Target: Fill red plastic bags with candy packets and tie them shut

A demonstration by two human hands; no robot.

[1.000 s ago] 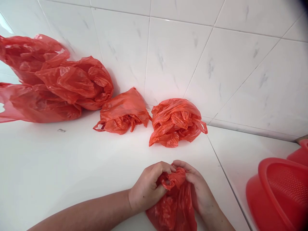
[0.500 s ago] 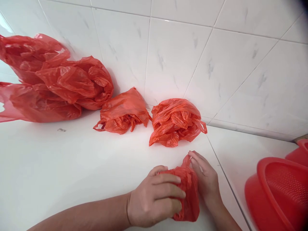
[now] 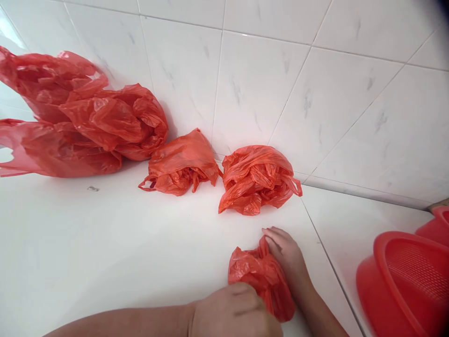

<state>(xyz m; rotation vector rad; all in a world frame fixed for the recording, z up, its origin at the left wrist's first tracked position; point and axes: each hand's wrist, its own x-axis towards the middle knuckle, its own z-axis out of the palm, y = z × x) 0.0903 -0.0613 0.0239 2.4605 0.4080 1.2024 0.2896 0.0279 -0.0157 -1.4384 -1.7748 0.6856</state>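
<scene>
A crumpled red plastic bag [image 3: 250, 269] lies on the white surface close in front of me. Pinched at its upper end, a handle of the bag is between the fingers of my right hand [image 3: 286, 250]. My left hand [image 3: 235, 311] is curled over the near side of the same bag, knuckles up; its fingertips are hidden behind the hand. Just beyond, another bunched red bag [image 3: 259, 180] rests against the wall, with a folded red bag [image 3: 184, 161] to its left.
At the far left is a large heap of red plastic bags [image 3: 112, 117]. Red plastic baskets [image 3: 382, 281] with perforated sides stand at the right edge. A tiled wall [image 3: 259, 84] closes off the back of the white surface [image 3: 105, 234].
My left hand has moved down toward me from the bag's top and curled, uncovering more of the bag. My right hand has shifted slightly left with the bag's handle.
</scene>
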